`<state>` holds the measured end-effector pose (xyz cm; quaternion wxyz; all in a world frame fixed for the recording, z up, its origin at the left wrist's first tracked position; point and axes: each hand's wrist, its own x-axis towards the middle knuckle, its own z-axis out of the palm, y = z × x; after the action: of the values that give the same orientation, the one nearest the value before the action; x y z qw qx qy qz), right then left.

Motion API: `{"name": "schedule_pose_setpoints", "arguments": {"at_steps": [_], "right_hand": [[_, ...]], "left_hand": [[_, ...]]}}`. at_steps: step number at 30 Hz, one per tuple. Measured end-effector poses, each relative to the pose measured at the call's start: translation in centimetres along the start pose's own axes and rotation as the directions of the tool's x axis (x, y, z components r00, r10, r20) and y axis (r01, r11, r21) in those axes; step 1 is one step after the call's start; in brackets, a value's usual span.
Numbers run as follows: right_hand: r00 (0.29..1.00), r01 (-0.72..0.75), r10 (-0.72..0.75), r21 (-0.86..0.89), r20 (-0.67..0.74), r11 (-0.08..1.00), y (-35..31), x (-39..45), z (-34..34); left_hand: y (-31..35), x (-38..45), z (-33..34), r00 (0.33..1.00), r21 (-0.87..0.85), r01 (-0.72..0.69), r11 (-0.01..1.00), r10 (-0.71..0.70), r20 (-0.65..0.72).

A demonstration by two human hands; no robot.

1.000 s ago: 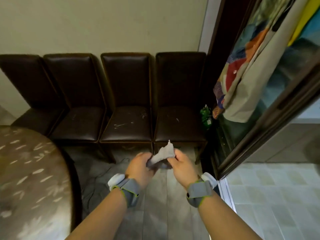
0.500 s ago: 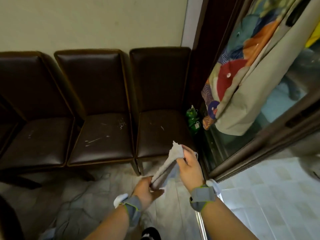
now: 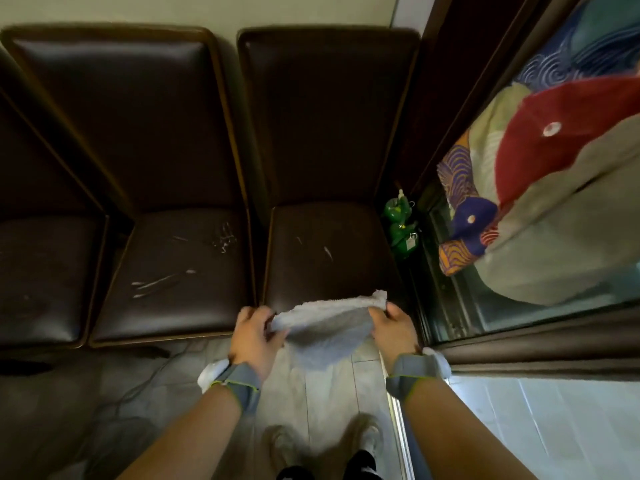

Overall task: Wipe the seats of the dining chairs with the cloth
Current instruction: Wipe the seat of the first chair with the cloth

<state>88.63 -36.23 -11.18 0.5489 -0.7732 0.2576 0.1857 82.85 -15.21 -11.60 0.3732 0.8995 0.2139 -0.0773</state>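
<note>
Over front edge of rightmost chair seat (image 3: 329, 258): cloth (image 3: 325, 327) stretched between both hands, sagging in middle. Left hand (image 3: 254, 336) fingers curled round cloth's left end; right hand (image 3: 393, 327) pinches right end. White streaks on seat, also on neighbouring chair seat (image 3: 173, 271). Green bottles (image 3: 400, 223) beside rightmost chair.

No legible text — none anywhere

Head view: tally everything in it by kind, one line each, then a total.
Dining chairs: 3 (right, middle, left, partly cut off)
Cloth: 1, held by the left hand and right hand
Green bottles: 2
Wristbands: 2 (left, right)
Total: 8
</note>
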Motion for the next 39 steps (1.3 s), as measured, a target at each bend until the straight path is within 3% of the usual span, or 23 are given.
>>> {"name": "schedule_pose_setpoints", "arguments": {"at_steps": [5, 7, 9, 13, 15, 16, 18, 20, 21, 28, 39], "right_hand": [[1.0, -0.015, 0.015, 0.021, 0.011, 1.0, 2.4, 8.9, 3.6], [1.0, -0.017, 0.015, 0.08, 0.015, 0.997, 3.3, 13.1, 5.0], [1.0, 0.017, -0.015, 0.107, -0.014, 0.994, 3.8, 17.8, 6.2], [0.937, 0.338, -0.312, 0.177, -0.159, 0.924, 3.8, 25.4, 8.5], [0.853, 0.512, -0.511, -0.024, -0.111, 0.859, 5.3, 27.8, 10.6], [0.797, 0.589, -0.604, -0.183, -0.031, 0.787, 6.7, 28.2, 11.6], [0.686, 0.682, -0.703, -0.503, 0.188, 0.531, 9.3, 28.8, 13.3], [0.679, 0.625, -0.646, -0.736, 0.348, 0.261, 10.9, 29.8, 14.0], [0.692, 0.598, -0.614, -0.778, 0.38, 0.193, 11.0, 30.5, 14.2], [0.759, 0.566, -0.5, -0.802, 0.417, 0.191, 6.4, 35.1, 15.6], [0.753, 0.546, -0.527, -0.821, 0.394, 0.165, 0.6, 42.3, 18.4]], "left_hand": [[-1.7, 7.2, 4.7, 0.996, 0.008, 0.045, 0.999, -0.044, -0.08], [-2.2, 10.7, 6.8, 0.987, -0.079, 0.122, 0.989, -0.129, -0.097], [-2.4, 14.6, 9.1, 0.977, -0.169, 0.105, 0.98, -0.133, -0.166], [-2.6, 21.8, 13.5, 0.91, -0.209, -0.175, 0.962, 0.077, -0.408], [-3.9, 24.4, 17.3, 0.897, -0.105, -0.227, 0.968, 0.166, -0.409], [-4.9, 24.8, 19.5, 0.896, 0.013, -0.252, 0.968, 0.239, -0.375], [-6.2, 24.9, 22.8, 0.898, 0.299, -0.297, 0.907, 0.372, -0.237], [-7.1, 25.0, 24.6, 0.919, 0.516, -0.291, 0.806, 0.385, -0.083], [-7.4, 25.6, 25.0, 0.929, 0.557, -0.275, 0.784, 0.365, -0.055], [-6.0, 32.5, 24.0, 0.951, 0.646, -0.227, 0.728, 0.309, -0.013], [-3.7, 41.8, 22.9, 0.967, 0.709, -0.184, 0.681, 0.255, 0.005]]}}
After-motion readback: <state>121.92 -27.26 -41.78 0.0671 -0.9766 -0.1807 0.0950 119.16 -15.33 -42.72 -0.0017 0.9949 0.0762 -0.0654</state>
